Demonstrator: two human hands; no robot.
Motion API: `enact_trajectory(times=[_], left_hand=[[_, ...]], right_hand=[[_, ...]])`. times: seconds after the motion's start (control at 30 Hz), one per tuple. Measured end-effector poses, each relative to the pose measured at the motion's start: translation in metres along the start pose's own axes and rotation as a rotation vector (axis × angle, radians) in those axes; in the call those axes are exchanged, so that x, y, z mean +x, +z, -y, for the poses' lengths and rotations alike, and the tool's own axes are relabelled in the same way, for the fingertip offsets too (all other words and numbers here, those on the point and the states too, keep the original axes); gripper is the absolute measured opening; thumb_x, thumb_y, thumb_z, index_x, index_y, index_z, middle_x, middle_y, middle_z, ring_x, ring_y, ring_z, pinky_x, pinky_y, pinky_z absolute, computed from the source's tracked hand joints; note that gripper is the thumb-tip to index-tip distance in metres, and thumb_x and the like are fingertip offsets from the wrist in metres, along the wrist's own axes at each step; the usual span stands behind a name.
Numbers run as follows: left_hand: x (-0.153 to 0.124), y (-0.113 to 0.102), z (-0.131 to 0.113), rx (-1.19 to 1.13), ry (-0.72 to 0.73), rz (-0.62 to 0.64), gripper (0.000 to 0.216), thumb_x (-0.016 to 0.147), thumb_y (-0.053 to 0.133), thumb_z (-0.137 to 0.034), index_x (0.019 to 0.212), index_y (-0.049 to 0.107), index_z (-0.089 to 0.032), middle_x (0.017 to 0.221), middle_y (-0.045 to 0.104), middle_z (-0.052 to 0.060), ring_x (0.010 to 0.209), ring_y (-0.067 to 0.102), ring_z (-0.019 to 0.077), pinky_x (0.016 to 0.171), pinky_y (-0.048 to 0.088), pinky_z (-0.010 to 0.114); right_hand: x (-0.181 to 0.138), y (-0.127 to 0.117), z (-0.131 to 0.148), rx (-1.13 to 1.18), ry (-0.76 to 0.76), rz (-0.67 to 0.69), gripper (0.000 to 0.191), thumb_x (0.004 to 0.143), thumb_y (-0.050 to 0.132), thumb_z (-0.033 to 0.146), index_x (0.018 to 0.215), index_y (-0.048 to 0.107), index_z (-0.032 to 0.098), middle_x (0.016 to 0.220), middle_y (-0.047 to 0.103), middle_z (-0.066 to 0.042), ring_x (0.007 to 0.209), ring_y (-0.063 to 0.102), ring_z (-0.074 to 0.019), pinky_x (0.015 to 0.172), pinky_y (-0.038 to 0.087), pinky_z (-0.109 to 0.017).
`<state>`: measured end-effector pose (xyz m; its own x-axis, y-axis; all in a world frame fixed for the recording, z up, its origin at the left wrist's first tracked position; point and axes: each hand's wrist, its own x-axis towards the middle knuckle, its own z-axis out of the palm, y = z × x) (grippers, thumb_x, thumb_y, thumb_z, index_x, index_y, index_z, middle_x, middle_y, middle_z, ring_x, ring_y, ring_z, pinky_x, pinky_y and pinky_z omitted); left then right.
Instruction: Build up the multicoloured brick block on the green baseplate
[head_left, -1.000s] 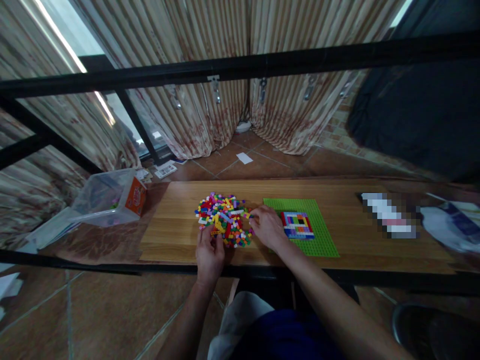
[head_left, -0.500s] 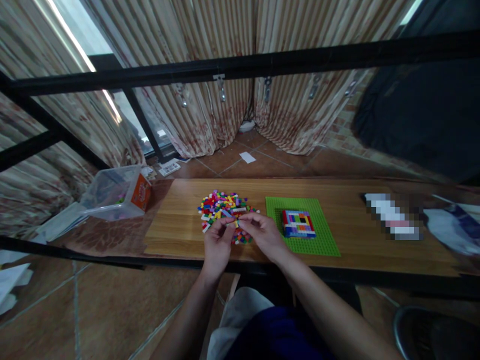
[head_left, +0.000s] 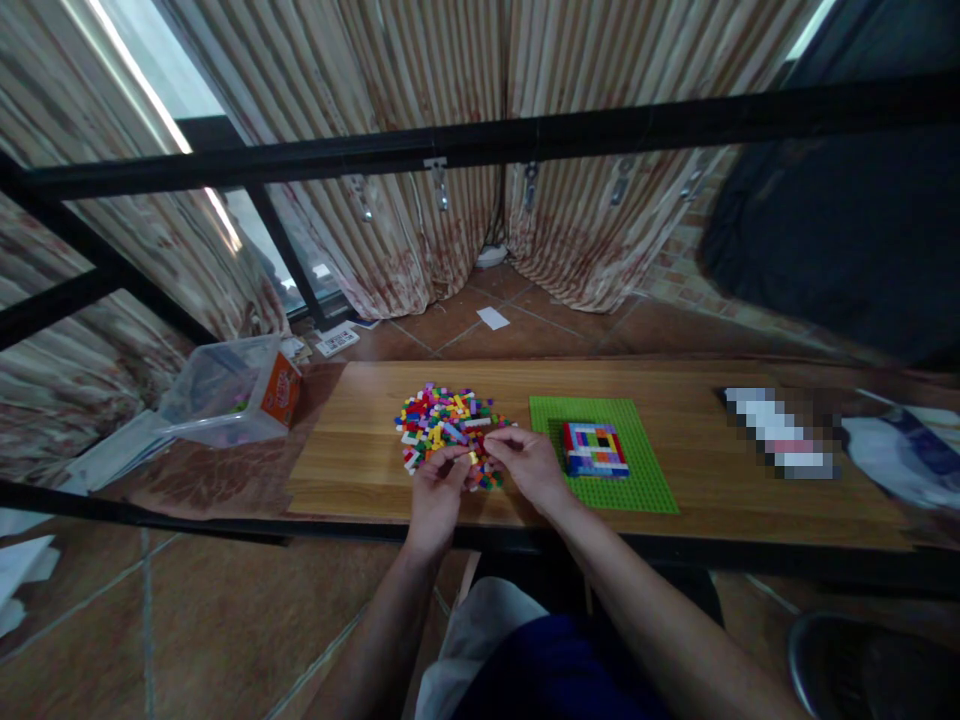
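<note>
My left hand [head_left: 437, 492] is pinched on a small yellow toy brick [head_left: 473, 458] at the near side of a heap of loose toy bricks [head_left: 442, 412]. Just to its right is my right hand [head_left: 531, 468], thumb and forefinger pressed together over the heap. Whatever sits between those fingertips is too small to make out. A green studded baseplate [head_left: 651, 470] lies right of the hands, bearing a low, square multicoloured brick build [head_left: 597, 460] with a dark gap in its top.
The wooden tabletop [head_left: 352, 430] carries everything. A clear plastic box [head_left: 217, 400] with an orange label stands at the left. A blurred-out object [head_left: 780, 430] and a plastic bag [head_left: 892, 455] lie at the right. A black metal bar [head_left: 480, 130] crosses beyond the table.
The fingertips of both hands, together around the small brick before, have come slightly apart. The yellow brick stays with my left hand. The build on the baseplate looks the same.
</note>
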<state>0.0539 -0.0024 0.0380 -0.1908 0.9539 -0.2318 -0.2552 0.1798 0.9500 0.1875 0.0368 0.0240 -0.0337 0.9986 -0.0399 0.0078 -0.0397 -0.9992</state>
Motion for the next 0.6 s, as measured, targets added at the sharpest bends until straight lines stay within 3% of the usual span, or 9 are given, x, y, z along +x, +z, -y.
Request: enact_trajectory(times=[0.13, 0.27, 0.4, 0.6], left_hand=[[0.002, -0.002, 0.004, -0.044, -0.033, -0.049, 0.034, 0.064, 0.078, -0.037, 0.087, 0.069, -0.015, 0.07, 0.067, 0.001, 0.068, 0.064, 0.0133, 0.066, 0.052, 0.026], [0.003, -0.003, 0.004, -0.067, -0.038, -0.08, 0.033, 0.064, 0.078, -0.034, 0.088, 0.069, -0.014, 0.072, 0.068, 0.002, 0.068, 0.064, 0.0128, 0.065, 0.051, 0.025], [0.002, -0.002, 0.003, -0.066, -0.029, -0.098, 0.032, 0.063, 0.079, -0.032, 0.088, 0.07, -0.013, 0.073, 0.069, 0.002, 0.067, 0.064, 0.0123, 0.061, 0.05, 0.023], [-0.002, 0.004, 0.0, -0.138, 0.005, -0.075, 0.031, 0.06, 0.082, -0.031, 0.083, 0.069, -0.014, 0.07, 0.069, 0.0, 0.062, 0.062, 0.0104, 0.062, 0.05, 0.023]], right_hand=[[0.022, -0.007, -0.002, -0.444, -0.129, -0.08, 0.012, 0.075, 0.064, 0.021, 0.081, 0.075, 0.021, 0.079, 0.074, -0.002, 0.072, 0.066, -0.0175, 0.073, 0.049, -0.03], [0.027, -0.006, 0.003, -0.585, -0.166, -0.058, 0.019, 0.075, 0.064, 0.014, 0.089, 0.076, 0.022, 0.081, 0.075, -0.003, 0.075, 0.066, -0.0183, 0.075, 0.049, -0.031], [0.014, 0.002, 0.008, -0.388, -0.146, 0.032, 0.017, 0.082, 0.062, 0.029, 0.088, 0.075, 0.02, 0.078, 0.074, -0.003, 0.07, 0.065, -0.0163, 0.069, 0.049, -0.028], [-0.006, 0.013, 0.008, -0.027, 0.034, 0.141, 0.024, 0.074, 0.068, 0.041, 0.077, 0.073, 0.018, 0.068, 0.07, -0.001, 0.059, 0.06, -0.013, 0.058, 0.045, -0.025]])
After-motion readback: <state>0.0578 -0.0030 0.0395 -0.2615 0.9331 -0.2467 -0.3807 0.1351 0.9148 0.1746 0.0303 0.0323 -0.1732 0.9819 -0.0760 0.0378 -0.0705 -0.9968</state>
